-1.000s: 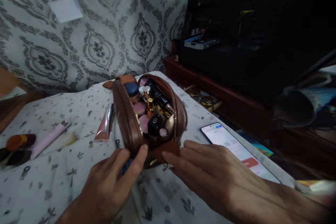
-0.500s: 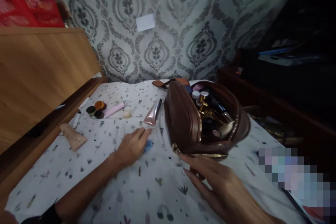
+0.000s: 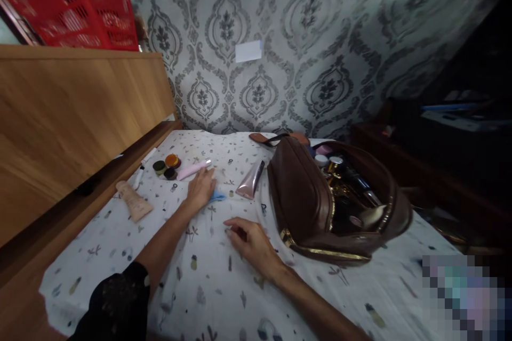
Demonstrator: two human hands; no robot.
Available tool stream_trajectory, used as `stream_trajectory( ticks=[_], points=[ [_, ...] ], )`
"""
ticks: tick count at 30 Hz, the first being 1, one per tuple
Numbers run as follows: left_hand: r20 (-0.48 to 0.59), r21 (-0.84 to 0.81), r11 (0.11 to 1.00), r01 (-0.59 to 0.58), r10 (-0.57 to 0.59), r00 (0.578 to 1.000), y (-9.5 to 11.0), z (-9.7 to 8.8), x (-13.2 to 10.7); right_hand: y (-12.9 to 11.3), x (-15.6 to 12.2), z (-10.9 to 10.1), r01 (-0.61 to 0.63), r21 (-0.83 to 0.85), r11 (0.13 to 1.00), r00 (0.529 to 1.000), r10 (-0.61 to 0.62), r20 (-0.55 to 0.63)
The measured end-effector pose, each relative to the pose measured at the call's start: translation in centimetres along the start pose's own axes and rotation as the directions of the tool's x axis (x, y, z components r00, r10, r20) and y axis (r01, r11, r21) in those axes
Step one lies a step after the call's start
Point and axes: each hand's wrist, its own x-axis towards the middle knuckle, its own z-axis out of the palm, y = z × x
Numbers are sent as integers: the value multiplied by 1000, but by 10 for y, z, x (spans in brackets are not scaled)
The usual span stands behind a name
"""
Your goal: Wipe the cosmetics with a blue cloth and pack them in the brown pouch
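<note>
- Probably the pink tube (image 3: 193, 169), toward the cloth's (image 3: 216, 306) far-left corner, is being handled by the left hand (image 3: 201, 189); its grip cannot be told.
- Nothing is being held in the right hand's (image 3: 254, 248) loosely curled fingers.
- The bag (image 3: 302, 192) is being supported near the right edge.
- Next, a pinch is probably being called for.
- No readable writing is being shown.

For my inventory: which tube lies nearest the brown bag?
The dark-capped shiny pink tube; the pale pink tube and beige tube lie farther left of the brown bag.
</note>
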Motion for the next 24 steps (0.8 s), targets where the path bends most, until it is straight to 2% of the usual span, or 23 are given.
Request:
stream_trajectory(
  ticks=[8, 14, 19, 24],
  points=[
    [-74, -98, 995, -11, 4, 997, -7, 3, 1, 23, 4, -10, -46, 252, 967, 998, 53, -20],
    [-156, -201, 975, -91, 60, 986, -14, 7, 8, 22, 7, -13, -80, 351, 933, 996, 84, 3],
    [-175, -279, 942, -187, 141, 974, -10, 7, 7, 22, 8, -15, -89, 456, 885, 995, 104, -8],
    [-192, -287, 936, -201, 150, 970, -5, 9, 0, 24, 9, -17, -88, 506, 858, 994, 111, -15]
  ],
)
